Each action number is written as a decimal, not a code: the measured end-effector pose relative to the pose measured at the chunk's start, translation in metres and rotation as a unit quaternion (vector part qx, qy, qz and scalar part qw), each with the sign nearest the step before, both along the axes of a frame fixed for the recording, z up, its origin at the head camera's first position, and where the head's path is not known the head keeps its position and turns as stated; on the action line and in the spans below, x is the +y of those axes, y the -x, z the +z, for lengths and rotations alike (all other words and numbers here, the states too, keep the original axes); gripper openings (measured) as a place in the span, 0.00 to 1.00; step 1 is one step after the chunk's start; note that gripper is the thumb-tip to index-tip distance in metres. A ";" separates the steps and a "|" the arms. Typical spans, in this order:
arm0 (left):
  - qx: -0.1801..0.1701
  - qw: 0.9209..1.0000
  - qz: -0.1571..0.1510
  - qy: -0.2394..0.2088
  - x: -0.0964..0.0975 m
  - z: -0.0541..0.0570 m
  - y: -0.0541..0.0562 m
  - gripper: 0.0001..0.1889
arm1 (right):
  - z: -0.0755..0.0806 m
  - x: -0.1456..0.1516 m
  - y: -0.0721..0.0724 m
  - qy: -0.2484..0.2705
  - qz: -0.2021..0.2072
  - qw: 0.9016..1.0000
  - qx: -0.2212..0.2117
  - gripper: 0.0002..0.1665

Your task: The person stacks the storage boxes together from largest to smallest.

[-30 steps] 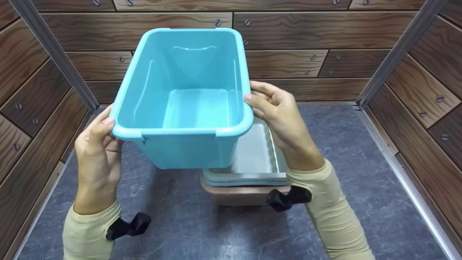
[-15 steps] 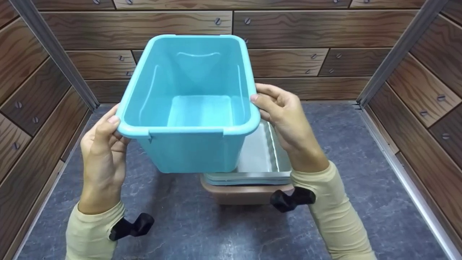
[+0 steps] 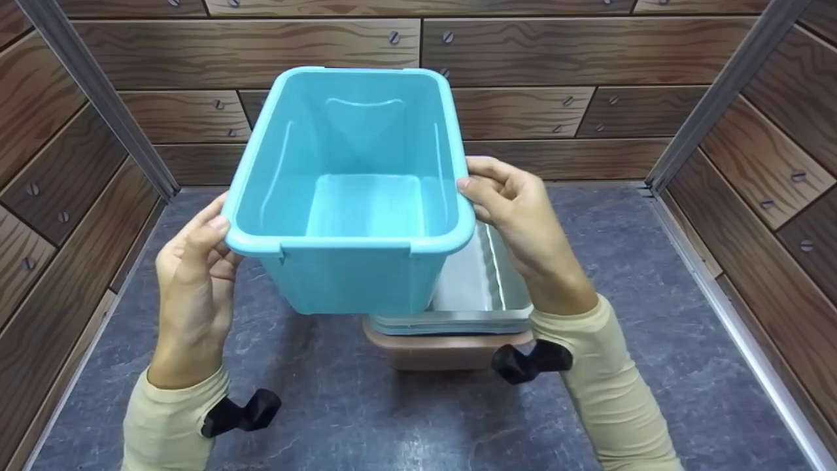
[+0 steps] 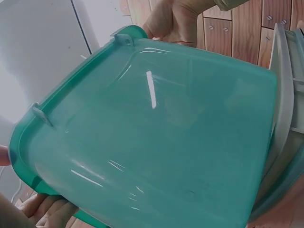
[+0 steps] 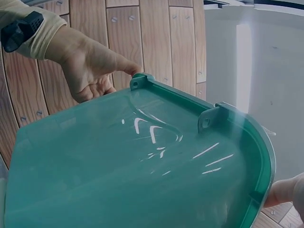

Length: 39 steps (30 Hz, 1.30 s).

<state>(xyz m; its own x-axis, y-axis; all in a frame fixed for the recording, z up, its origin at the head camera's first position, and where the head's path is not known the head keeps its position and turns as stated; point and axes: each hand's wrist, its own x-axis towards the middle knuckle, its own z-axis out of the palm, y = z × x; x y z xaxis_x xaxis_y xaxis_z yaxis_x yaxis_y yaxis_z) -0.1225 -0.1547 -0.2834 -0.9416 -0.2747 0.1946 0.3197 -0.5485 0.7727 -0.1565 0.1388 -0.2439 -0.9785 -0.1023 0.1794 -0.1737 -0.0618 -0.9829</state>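
Observation:
A turquoise plastic bin (image 3: 356, 278) is held up in the head view, its open top tilted toward me and its inside bare. My left hand (image 3: 196, 281) grips the near left corner of its rim, thumb on top. At the right rim my right hand (image 3: 523, 212) pinches the edge, with its fingertips partly hidden behind the wall. Both wrist views show the bin's outer wall (image 4: 156, 133) up close, with the rim's small tabs. Behind and to the right, a pale grey bin (image 3: 463, 281) sits in a stack, partly covered by the held bin.
Below the grey bin are a bluish rim (image 3: 451, 330) and a brown bin (image 3: 438, 356) at the bottom of the stack. The stack stands on a dark marbled surface (image 3: 314, 399). Wood-patterned walls (image 3: 588, 52) with metal corner posts (image 3: 726, 98) enclose the sides and back.
Both hands have shifted the turquoise bin to the right and slightly down, most of it in the first half second. Their grip on the rim stays the same, and the stack has not moved.

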 end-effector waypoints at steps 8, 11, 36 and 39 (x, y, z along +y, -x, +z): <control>-0.005 1.000 0.007 0.000 0.001 0.000 0.000 0.17 | 0.002 0.002 0.003 -0.034 -0.008 0.999 -0.003 0.24; -0.002 1.000 0.007 0.011 0.000 0.001 0.000 0.17 | 0.002 0.003 0.009 -0.042 -0.012 0.999 -0.014 0.25; -0.008 0.993 -0.041 0.112 -0.003 0.012 0.020 0.28 | 0.007 0.003 0.032 -0.051 -0.009 0.997 -0.051 0.26; -0.006 0.993 -0.035 0.116 -0.001 0.012 0.022 0.26 | 0.008 0.005 0.032 -0.051 -0.010 0.997 -0.048 0.27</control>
